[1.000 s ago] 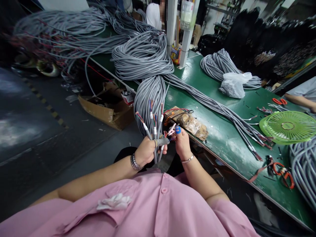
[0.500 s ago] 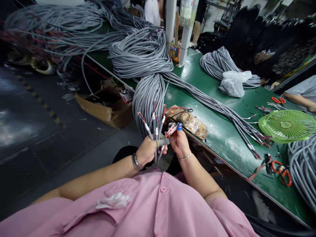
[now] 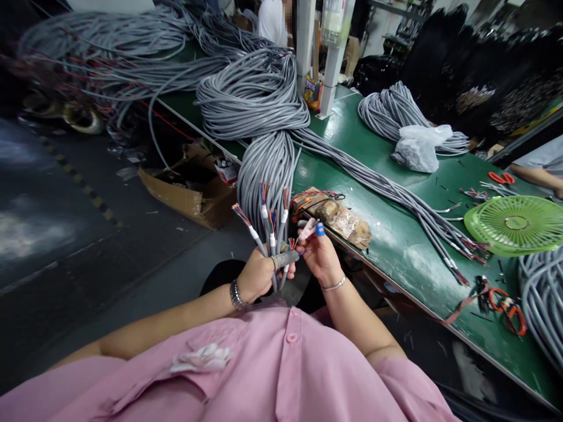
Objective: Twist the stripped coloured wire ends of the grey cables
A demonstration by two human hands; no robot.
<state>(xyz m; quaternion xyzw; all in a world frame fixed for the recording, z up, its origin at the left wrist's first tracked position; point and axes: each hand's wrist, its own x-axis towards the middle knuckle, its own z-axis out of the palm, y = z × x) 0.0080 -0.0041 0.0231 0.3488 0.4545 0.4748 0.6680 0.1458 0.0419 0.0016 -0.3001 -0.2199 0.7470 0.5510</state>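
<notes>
My left hand (image 3: pixel 258 274) is closed around several grey cables (image 3: pixel 271 240), whose ends point up and away from me. White bands circle the cable ends, and stripped multicoloured wires (image 3: pixel 263 192) fan out above them. A grey cover (image 3: pixel 285 259) wraps the left thumb. Close beside it, my right hand (image 3: pixel 324 259) is closed on a small pink clip-like tool (image 3: pixel 307 231), near the wires of one cable by the left thumb. Blue tape (image 3: pixel 319 228) covers the right thumb tip. The lower fingers are partly hidden.
The green table (image 3: pixel 373 217) carries large grey cable coils (image 3: pixel 250 97), a taped wooden block (image 3: pixel 341 217), a green fan (image 3: pixel 514 223) and orange-handled scissors (image 3: pixel 505 310). A cardboard box (image 3: pixel 189 199) lies on the floor at left. Another person's arm (image 3: pixel 539 176) shows at the right edge.
The cable bundle and my left hand have shifted slightly left and down. The pink tool has turned a little in my right hand. The view has shifted slightly.
</notes>
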